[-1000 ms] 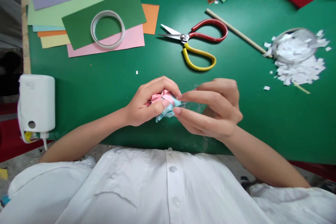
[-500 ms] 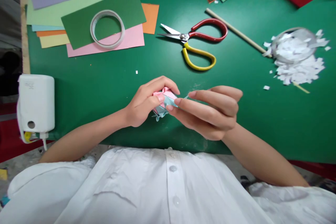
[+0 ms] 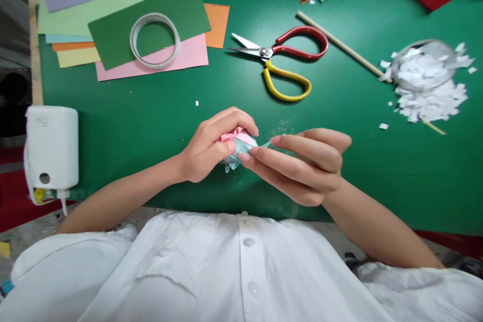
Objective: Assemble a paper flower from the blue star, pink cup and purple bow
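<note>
A small pink and light-blue folded paper piece [image 3: 242,146] is held just above the green mat, near my body. My left hand [image 3: 211,146] wraps round its left side, thumb pressed on the front and fingers over the far side. At its right edge, my right hand [image 3: 305,163] pinches the light-blue part between thumb and fingertips. A thin light-blue strip sticks out to the right by my right index finger. Small curled light-blue ends show underneath. Much of the piece is hidden behind my fingers.
Beyond my hands lie scissors [image 3: 266,53] with red and yellow handles, blades apart. A tape roll [image 3: 131,40] rests on coloured paper sheets [image 3: 188,15]. White paper scraps [image 3: 430,100] fill and surround a round dish, beside a thin stick [image 3: 339,45]. A white power bank [image 3: 53,146] stands left.
My right hand has shifted slightly down and right, and its fingers have moved a little at the strip. My left hand keeps its hold on the paper piece.
</note>
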Tool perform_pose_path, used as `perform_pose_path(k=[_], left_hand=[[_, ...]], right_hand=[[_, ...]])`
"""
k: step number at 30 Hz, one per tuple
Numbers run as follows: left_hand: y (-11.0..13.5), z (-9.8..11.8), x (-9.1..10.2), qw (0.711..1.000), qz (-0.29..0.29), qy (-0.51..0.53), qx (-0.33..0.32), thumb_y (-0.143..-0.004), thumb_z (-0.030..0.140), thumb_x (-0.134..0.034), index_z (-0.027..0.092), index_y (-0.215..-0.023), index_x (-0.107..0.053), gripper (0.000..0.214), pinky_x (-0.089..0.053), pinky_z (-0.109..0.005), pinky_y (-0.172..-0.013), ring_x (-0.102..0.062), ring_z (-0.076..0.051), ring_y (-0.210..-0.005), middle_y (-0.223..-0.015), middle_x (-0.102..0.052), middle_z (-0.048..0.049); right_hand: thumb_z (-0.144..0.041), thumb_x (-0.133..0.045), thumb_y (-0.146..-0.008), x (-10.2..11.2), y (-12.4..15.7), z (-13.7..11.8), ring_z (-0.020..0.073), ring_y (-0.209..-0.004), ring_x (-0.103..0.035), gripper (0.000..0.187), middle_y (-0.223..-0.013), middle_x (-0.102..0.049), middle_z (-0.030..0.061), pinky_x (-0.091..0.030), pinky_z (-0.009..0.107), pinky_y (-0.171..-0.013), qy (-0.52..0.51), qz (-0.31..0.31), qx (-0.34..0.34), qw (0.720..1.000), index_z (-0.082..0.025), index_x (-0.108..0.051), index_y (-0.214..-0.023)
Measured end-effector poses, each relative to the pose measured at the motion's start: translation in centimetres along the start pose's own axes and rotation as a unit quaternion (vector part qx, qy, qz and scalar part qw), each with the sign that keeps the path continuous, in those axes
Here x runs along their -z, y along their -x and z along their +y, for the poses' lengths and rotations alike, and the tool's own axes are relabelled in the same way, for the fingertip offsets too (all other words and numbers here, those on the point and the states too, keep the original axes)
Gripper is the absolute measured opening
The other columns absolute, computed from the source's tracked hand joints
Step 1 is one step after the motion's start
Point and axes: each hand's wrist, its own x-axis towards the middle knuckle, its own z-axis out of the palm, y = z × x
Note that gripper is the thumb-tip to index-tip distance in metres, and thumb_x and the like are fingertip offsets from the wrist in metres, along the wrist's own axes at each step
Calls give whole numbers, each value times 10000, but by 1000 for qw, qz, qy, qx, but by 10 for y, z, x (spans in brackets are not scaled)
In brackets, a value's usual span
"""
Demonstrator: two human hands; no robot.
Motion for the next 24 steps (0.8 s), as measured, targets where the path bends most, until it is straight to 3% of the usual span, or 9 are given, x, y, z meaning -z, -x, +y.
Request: perform_pose_path(k=[5, 12, 24], left_hand=[[1, 1, -1, 999, 22, -12, 27, -894, 342, -483, 177, -987, -653, 254, -465, -370, -855, -617, -236, -977, -1009, -671, -81], [1, 1, -3, 998, 43, -37, 21, -934, 448, -474, 186, -958, -660, 323, -484, -377, -823, -627, -240, -943, -983, -685, -85], [1, -1, -1, 998, -4, -37, -43, -971, 349, -420, 165, -958, -627, 278, -511, -371, -816, -647, -218, -900, -942, -691, -96]], right_hand=[[-93, -688, -837, -1, -2, 1, 100, -732, -571, 252, -808, -712, -82, -375, 292, -542, -3, 16, 11, 1000, -288, -712, -681], [-107, -674, -847, 5, -5, 5, 98, -737, -584, 225, -820, -720, -74, -385, 271, -534, -13, -29, 39, 999, -284, -736, -723], [-268, -725, -870, -2, 4, -1, 117, -780, -593, 60, -878, -746, -66, -434, 318, -635, -4, -16, -42, 999, -297, -720, -819]])
